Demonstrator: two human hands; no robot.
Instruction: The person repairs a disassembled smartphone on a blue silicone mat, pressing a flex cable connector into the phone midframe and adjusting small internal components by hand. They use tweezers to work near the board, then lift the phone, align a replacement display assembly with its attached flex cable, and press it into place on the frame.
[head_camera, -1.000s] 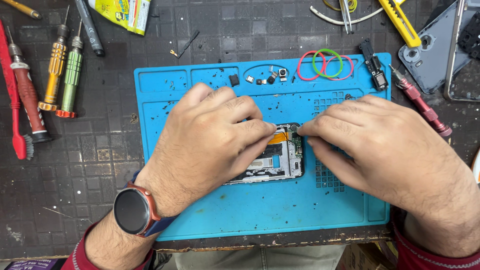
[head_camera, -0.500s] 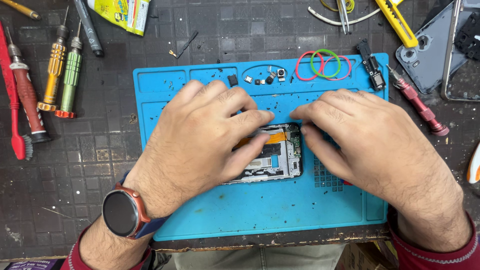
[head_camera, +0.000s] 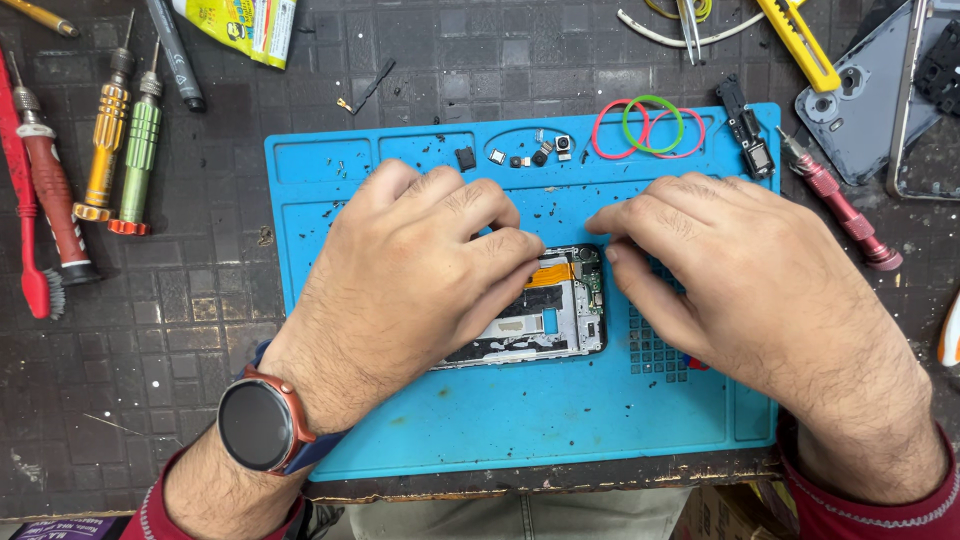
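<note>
An opened phone (head_camera: 548, 320) with bare metal frame and an orange flex strip lies on a blue repair mat (head_camera: 520, 430). My left hand (head_camera: 420, 270) covers the phone's left part, fingers pressed on its upper edge. My right hand (head_camera: 740, 280) rests on the mat at the phone's right, fingertips touching its top right corner. Whether either hand pinches a small part is hidden. A round dark watch with a red rim (head_camera: 258, 425) sits on my left wrist.
Small black parts (head_camera: 530, 155) and red and green rubber bands (head_camera: 650, 125) lie in the mat's top trays. Screwdrivers (head_camera: 125, 130) and a red brush (head_camera: 30, 200) lie at left. A red screwdriver (head_camera: 840, 210), a grey phone back cover (head_camera: 870, 90) and a yellow cutter (head_camera: 800, 40) lie at right.
Both hands have shifted slightly left and up over the phone. My right fingertips have closed in on its top right corner.
</note>
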